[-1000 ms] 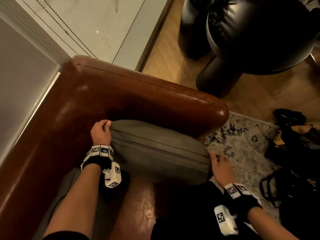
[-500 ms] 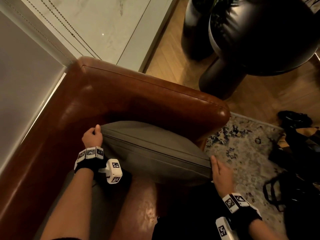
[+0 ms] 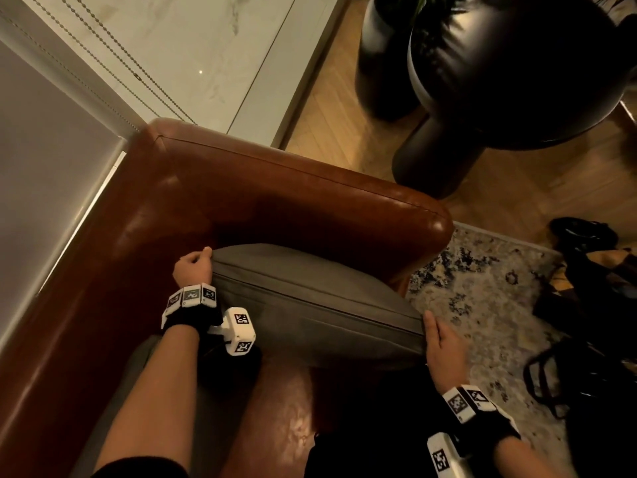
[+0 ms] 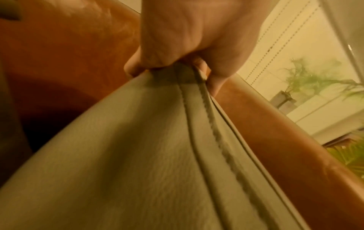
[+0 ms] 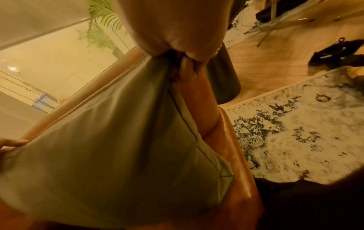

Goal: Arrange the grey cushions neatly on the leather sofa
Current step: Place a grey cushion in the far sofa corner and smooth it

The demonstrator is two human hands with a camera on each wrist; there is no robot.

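A grey cushion (image 3: 310, 305) stands on edge in the corner of the brown leather sofa (image 3: 275, 191), leaning toward its armrest. My left hand (image 3: 193, 269) grips the cushion's upper left corner; in the left wrist view the fingers (image 4: 177, 51) pinch the seamed corner of the cushion (image 4: 138, 155). My right hand (image 3: 443, 346) holds the cushion's right corner; the right wrist view shows its fingers (image 5: 185, 66) curled round the bunched corner of the cushion (image 5: 110, 147). A second grey cushion (image 3: 138, 360) lies partly hidden under my left forearm.
A large black pot (image 3: 499, 74) with rounded legs stands on the wooden floor beyond the armrest. A patterned rug (image 3: 489, 298) lies to the right, with dark bags (image 3: 593, 305) on it. A pale wall with hanging bead chains (image 3: 113, 53) is behind the sofa.
The cushion and both hands have shifted slightly left toward the sofa back. The right hand has closed in on the cushion's right corner.
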